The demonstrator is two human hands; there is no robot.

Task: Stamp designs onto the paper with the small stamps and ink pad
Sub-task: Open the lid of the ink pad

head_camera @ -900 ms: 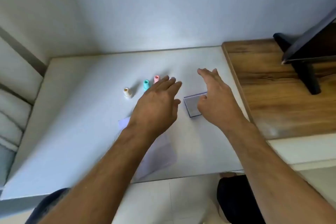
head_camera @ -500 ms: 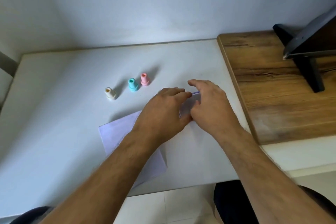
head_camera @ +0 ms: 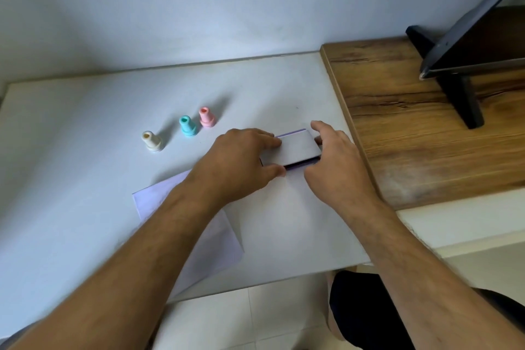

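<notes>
- So we've got a flat white table pushed up against a pale wall, with both of the person's bare hands working at one thing in the middle.
- That thing is a small flat rectangular ink pad case with a pale lid and purple edging. It sits on the table, toward the right side, just past the far corner of the paper. We can see a dark gap along its near edge, so the lid looks slightly lifted there.
- Left hand: grip is closed on the left end of the ink pad, fingers over the top edge and the thumb tucked at the near corner.
- Right hand: grip is on the right end of the same case, thumb at the near right corner. The index finger is stretched out past the far corner.
- The sheet of pale lilac paper lies flat near the front edge of the table, mostly under the left forearm.
- Three small plastic stamps stand upright in a loose diagonal row, left of the hands and apart from them: a cream one, a teal one and a pink one. The teal and pink are near each other.
- Off to the right we see a brown wood-grain board butting against the table, with a dark screen on a black stand on it.
</notes>
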